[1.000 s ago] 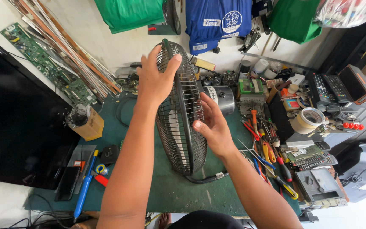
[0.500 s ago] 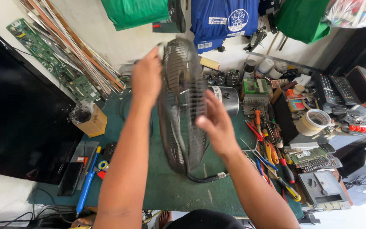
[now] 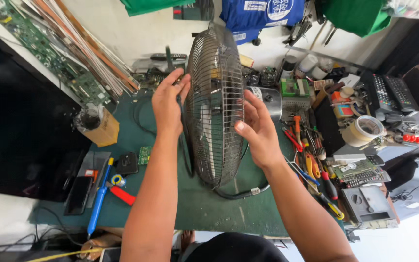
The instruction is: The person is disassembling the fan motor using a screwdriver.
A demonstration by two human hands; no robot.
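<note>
Left hand (image 3: 168, 102): yours, fingers curled over the rear rim of the wire fan guard (image 3: 217, 104), gripping it near the top left edge. Right hand (image 3: 258, 128): yours, open and spread, palm and thumb pressed flat against the front face of the guard, nothing enclosed in it. Fan guard: round, grey metal wire, standing upright on edge between your two hands, its lower rim resting on the green table (image 3: 204, 204). Black cable (image 3: 241, 193): curves out from under the guard's base across the table. Dark flat screen (image 3: 20, 140): lies at the table's left side. Blue-handled tool (image 3: 99, 199): lies near the screen's lower edge, with a red-handled tool (image 3: 122, 195) just beside it. Green circuit board (image 3: 40, 46): leans at upper left, next to a bundle of long strips (image 3: 90, 46). Screwdrivers and pliers (image 3: 314, 165): scattered right of the guard. Tape roll (image 3: 367, 128): sits further right, among remote controls (image 3: 389, 92).
</note>
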